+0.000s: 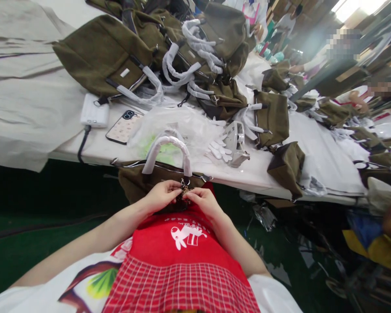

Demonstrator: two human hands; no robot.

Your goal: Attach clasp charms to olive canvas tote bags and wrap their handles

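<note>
An olive-green handbag [130, 177] with a zipped top rests against the table edge in front of me. Its handle [170, 141] is wrapped in white material and stands up. Just below the handle's right end, a small dark and gold metal chain piece [184, 189] hangs at a ring. My left hand [163, 195] pinches this chain from the left, thumb and fingers closed. From the right, my right hand [203, 201] pinches it too, its fingertips close to the left ones. The exact shape of the metal piece is partly hidden by my fingers.
On the white table [257, 169] lie a clear plastic bag [182, 121], a phone [122, 126], a white power bank [95, 111] with a cable, and a tape dispenser [236, 141]. Olive bags [104, 56] are piled behind. Other people work at the far right.
</note>
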